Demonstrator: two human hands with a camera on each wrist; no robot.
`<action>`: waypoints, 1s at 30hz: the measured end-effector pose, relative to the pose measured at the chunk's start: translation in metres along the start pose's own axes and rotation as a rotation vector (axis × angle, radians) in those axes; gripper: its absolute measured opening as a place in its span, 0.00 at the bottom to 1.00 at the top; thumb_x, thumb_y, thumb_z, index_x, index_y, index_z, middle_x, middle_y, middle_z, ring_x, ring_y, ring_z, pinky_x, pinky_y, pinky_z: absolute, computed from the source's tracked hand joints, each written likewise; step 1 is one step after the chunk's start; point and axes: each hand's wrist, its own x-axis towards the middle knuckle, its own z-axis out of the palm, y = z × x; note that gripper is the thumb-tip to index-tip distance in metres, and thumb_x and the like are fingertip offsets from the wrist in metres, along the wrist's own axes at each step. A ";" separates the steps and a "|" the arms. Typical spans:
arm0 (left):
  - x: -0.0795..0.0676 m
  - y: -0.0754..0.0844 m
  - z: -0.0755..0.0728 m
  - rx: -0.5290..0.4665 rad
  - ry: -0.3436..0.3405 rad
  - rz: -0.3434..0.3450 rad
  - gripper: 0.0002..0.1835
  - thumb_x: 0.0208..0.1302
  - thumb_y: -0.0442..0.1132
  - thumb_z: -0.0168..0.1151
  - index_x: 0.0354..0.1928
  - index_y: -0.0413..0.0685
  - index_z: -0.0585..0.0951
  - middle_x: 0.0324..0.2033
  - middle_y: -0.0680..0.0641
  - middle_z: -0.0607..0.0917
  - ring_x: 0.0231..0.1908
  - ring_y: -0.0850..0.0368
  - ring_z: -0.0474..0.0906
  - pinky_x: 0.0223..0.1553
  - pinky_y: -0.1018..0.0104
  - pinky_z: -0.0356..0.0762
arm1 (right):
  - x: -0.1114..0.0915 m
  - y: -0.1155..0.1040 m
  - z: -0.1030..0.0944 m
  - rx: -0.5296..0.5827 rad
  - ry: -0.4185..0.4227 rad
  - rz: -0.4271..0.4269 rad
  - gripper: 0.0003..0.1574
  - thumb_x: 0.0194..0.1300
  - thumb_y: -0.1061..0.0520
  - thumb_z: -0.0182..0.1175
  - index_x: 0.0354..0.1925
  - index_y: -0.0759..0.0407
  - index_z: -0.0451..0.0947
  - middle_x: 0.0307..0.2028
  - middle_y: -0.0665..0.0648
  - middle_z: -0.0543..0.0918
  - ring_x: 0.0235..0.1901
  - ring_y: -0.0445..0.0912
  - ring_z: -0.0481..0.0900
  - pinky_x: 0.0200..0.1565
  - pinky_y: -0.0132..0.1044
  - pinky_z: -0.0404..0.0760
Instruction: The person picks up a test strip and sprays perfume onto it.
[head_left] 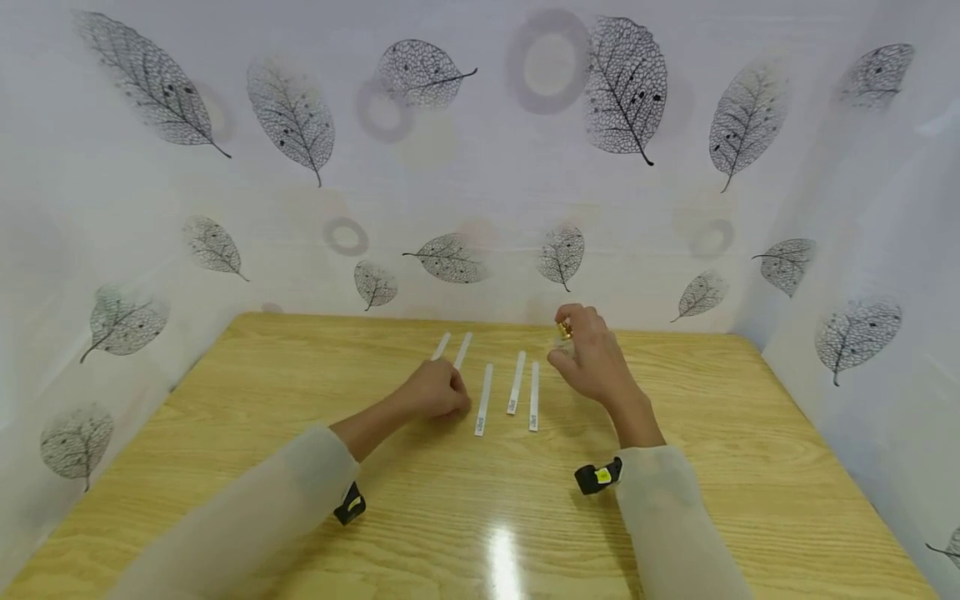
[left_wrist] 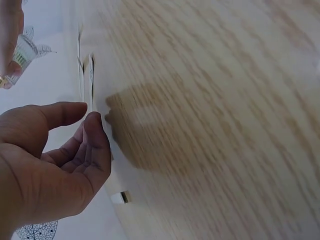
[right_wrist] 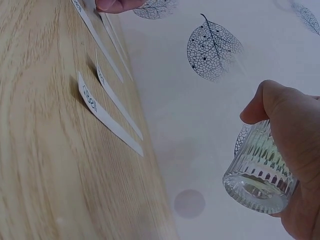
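Observation:
My right hand (head_left: 592, 354) grips a small ribbed clear glass bottle (right_wrist: 260, 172) with a gold top (head_left: 564, 328), tilted and raised above the back of the table. Several narrow white paper strips lie side by side; the nearest in the right wrist view is a strip (right_wrist: 107, 117) printed with dark lettering. My left hand (head_left: 435, 390) is over the lower ends of the two leftmost strips. Its thumb and index fingertips (left_wrist: 95, 122) come together at a paper strip (head_left: 462, 350), pinching it; its near end is hidden. Another strip's end (left_wrist: 120, 197) shows below that hand.
The wood-grain table (head_left: 720, 467) ends against a pale hanging sheet (head_left: 487, 192) printed with dark leaves, which also closes in both sides. Three strips, one of them a strip (head_left: 484, 400), lie between my hands. Black bands (head_left: 598, 477) are at both wrists.

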 end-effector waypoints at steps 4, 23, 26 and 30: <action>-0.005 0.000 0.003 -0.019 -0.024 -0.001 0.07 0.59 0.36 0.72 0.25 0.46 0.85 0.17 0.49 0.83 0.19 0.59 0.78 0.22 0.71 0.74 | 0.000 -0.001 0.001 0.001 -0.014 0.010 0.28 0.62 0.58 0.55 0.60 0.55 0.62 0.44 0.62 0.69 0.37 0.54 0.64 0.38 0.47 0.64; -0.017 0.012 0.017 -0.011 -0.029 -0.030 0.16 0.52 0.48 0.82 0.19 0.49 0.84 0.16 0.52 0.82 0.16 0.61 0.73 0.18 0.70 0.71 | 0.000 -0.001 -0.002 0.006 -0.032 0.031 0.27 0.62 0.59 0.55 0.58 0.55 0.62 0.44 0.62 0.69 0.40 0.55 0.65 0.39 0.48 0.65; -0.018 0.014 0.019 0.019 -0.008 -0.037 0.18 0.50 0.49 0.83 0.18 0.49 0.84 0.16 0.53 0.81 0.16 0.61 0.72 0.18 0.70 0.69 | 0.001 -0.001 -0.002 0.008 -0.030 0.025 0.27 0.62 0.59 0.55 0.58 0.55 0.62 0.44 0.62 0.69 0.40 0.55 0.65 0.39 0.48 0.65; -0.018 0.014 0.018 0.025 0.006 -0.045 0.17 0.49 0.47 0.84 0.21 0.48 0.84 0.19 0.52 0.83 0.19 0.60 0.75 0.20 0.70 0.73 | 0.002 -0.002 -0.002 0.011 -0.028 0.026 0.27 0.61 0.59 0.56 0.58 0.55 0.62 0.44 0.62 0.69 0.39 0.55 0.65 0.39 0.48 0.66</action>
